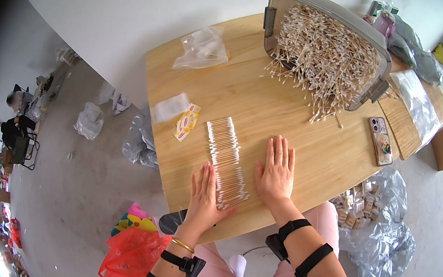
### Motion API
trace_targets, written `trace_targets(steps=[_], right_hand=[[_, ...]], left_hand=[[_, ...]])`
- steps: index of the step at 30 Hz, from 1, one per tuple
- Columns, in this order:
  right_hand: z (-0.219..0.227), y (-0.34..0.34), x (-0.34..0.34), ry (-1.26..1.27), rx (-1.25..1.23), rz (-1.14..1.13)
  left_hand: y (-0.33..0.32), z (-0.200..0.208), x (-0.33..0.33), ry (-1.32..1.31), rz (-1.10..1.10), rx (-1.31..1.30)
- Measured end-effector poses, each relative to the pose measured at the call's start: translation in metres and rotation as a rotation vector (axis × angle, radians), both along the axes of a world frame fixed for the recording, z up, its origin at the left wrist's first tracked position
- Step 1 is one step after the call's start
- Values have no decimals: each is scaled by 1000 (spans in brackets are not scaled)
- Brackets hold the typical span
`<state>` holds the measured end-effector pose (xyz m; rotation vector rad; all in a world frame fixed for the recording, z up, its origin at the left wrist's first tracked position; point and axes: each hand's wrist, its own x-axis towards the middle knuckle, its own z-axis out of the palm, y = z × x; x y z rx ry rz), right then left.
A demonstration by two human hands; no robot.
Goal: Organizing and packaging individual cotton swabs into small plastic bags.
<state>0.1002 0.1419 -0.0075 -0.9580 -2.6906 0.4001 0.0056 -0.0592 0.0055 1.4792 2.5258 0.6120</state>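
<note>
A long row of cotton swabs (226, 162) lies side by side on the wooden table (293, 115), their tips lined up along both edges. My left hand (203, 196) is at the row's near left end, fingers stretched out along the tips; its thumb reaches toward the lower end. Flat on the table to the right of the row rests my right hand (276, 172), its fingers extended and nothing in it, apart from the swabs. At the far side a grey plastic bin (333, 6) is tipped on its side, with a heap of loose cotton swabs (325, 56) spilling from its mouth.
Yellow-and-white paper labels (186, 123) lie left of the row beside a small stack of clear bags (170, 107). Another clear bag (205, 50) is farther back. A phone (381, 140) rests near the right edge. A red plastic bag (132, 260) is below the table's left side.
</note>
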Motion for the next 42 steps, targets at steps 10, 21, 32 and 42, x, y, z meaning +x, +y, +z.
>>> trace_targets(steps=[10,21,32,42], right_hand=[[-5,0,-2,25,31,-5],[-5,9,7,285,-121,45],[9,-92,13,692,-647,204],[19,-52,64,265,-335,426]], left_hand=[[11,-6,56,180,-31,-111],[-12,0,60,-153,241,290],[32,-24,52,-675,237,794],[-35,-6,36,-341,360,543]])
